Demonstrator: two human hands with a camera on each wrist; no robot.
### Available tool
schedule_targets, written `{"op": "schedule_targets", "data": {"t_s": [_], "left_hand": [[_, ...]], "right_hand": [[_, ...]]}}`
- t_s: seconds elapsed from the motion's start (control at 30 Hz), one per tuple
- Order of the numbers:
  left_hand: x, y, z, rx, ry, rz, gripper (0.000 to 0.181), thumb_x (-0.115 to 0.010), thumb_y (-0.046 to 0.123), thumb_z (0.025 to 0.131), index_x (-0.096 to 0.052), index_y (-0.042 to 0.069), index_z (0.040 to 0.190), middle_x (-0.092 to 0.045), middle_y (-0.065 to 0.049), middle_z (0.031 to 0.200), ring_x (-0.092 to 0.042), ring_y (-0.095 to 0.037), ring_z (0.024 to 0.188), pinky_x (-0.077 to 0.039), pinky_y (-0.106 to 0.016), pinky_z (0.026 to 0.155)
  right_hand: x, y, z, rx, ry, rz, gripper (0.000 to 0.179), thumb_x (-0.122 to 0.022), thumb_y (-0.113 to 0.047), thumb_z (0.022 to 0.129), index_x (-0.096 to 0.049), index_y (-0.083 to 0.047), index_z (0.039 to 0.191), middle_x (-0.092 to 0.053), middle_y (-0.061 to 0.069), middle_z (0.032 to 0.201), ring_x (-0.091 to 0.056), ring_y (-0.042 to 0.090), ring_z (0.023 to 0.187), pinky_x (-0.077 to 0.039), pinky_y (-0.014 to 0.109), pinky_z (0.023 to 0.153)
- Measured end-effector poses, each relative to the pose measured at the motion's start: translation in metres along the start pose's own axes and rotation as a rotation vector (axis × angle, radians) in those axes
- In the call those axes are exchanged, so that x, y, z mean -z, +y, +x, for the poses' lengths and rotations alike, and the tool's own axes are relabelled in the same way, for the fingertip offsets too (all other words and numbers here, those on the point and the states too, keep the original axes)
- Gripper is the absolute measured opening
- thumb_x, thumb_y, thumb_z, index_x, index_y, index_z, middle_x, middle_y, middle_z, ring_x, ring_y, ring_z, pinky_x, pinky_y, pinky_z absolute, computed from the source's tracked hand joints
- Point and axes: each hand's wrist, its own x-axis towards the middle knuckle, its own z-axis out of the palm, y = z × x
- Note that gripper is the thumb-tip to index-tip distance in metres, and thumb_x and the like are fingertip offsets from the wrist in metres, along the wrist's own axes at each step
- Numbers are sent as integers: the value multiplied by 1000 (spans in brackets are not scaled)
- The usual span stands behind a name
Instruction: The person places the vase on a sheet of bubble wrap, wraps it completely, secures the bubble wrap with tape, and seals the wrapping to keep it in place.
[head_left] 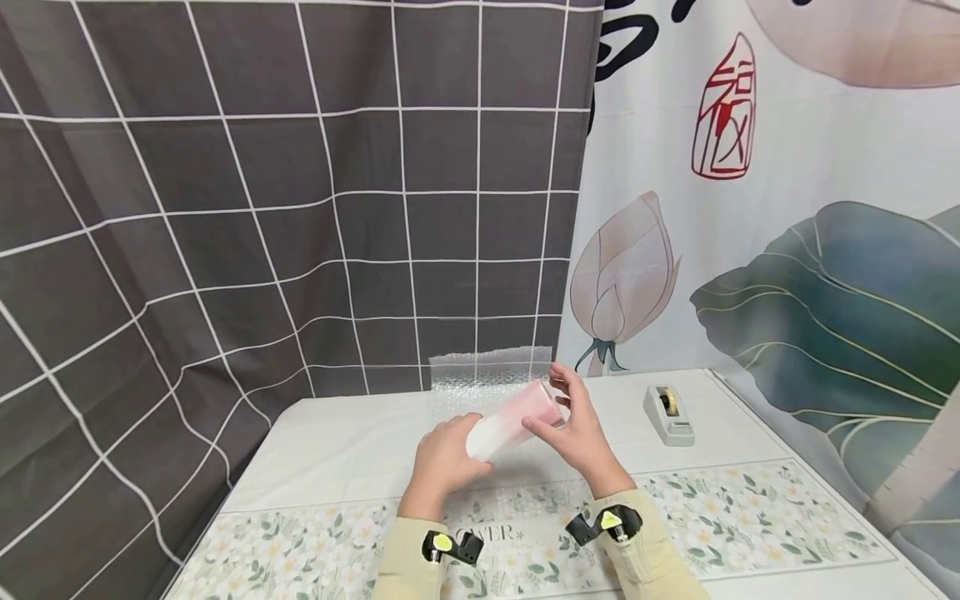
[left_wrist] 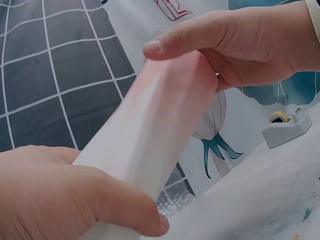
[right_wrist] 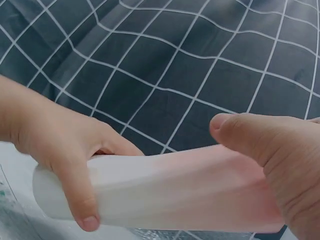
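A tall, smooth-sided vase point(head_left: 513, 421), white fading to pink at one end, is held tilted above the table. My left hand point(head_left: 447, 458) grips its white end, the thumb lying across the side in the right wrist view. At the pink end, my right hand point(head_left: 573, 421) holds the vase point(left_wrist: 155, 110) with its thumb on the near side and its fingers curved around the far side. Those right fingertips are partly hidden in the wrist views. Beneath and behind the vase lies a sheet of clear bubble wrap point(head_left: 480, 371).
A grey tape dispenser point(head_left: 670, 417) with a yellowish roll stands at the right of the white table point(head_left: 337, 437). A flowered runner point(head_left: 757, 517) crosses the table's front. Behind hang a dark checked curtain point(head_left: 255, 167) and a white lotus-print curtain point(head_left: 637, 150).
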Motion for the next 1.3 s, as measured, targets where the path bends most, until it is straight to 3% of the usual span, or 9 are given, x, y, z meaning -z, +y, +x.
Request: {"op": "schedule_targets", "data": {"t_s": [0.27,0.4,0.57,0.77,0.93,1.07,1.17,1.3], "left_hand": [[8,8,-1,-26,17,153,63,-84,38,57,-68,25,117,-69,4,97,-60,-20,80,-49,-42,73],[14,14,-2,-39,28,245,66,-84,36,57,-68,23,120,-69,1,99,-59,-22,82,-48,-45,79],[18,17,-3,-57,37,286,65,-84,34,58,-68,22,120,-69,0,99,-61,-24,85,-48,-45,79],[15,17,-4,-85,27,304,62,-85,33,61,-69,22,119,-69,0,99,-61,-23,85,-48,-44,80],[16,25,-4,-105,21,358,63,-89,38,60,-70,23,119,-71,1,100,-62,-21,86,-49,-43,81],[17,33,-5,-120,42,393,66,-92,39,56,-71,25,117,-71,2,98,-62,-20,86,-48,-41,82],[18,35,-5,-144,72,421,64,-91,34,56,-71,25,116,-69,2,96,-61,-20,86,-48,-41,83],[18,36,-3,-174,110,448,60,-88,28,54,-71,26,112,-68,3,93,-59,-19,85,-47,-41,83]], "right_hand": [[8,0,2,154,-95,-228,93,-94,-19,69,-45,-7,147,-42,20,149,-39,41,139,-35,62,110],[8,0,3,280,-139,-378,91,-98,-26,62,-53,-7,139,-48,20,144,-44,42,134,-38,59,109],[6,-5,4,381,-167,-518,88,-98,-34,57,-60,-8,132,-57,16,135,-48,42,130,-34,60,111],[1,-12,2,364,-249,-652,78,-94,-37,61,-63,-15,130,-61,7,130,-47,42,133,-26,65,114],[-11,-20,-3,349,-279,-844,86,-92,-41,60,-60,-18,136,-62,4,128,-50,39,132,-21,66,116],[-17,-21,-8,344,-266,-933,85,-94,-42,56,-62,-20,131,-65,3,120,-57,35,123,-31,64,111],[-20,-19,-10,331,-244,-961,74,-92,-41,56,-66,-21,123,-69,1,111,-63,31,106,-44,56,99],[-21,-18,-11,326,-217,-979,66,-90,-39,55,-69,-22,115,-72,0,102,-65,28,91,-48,50,84]]}}
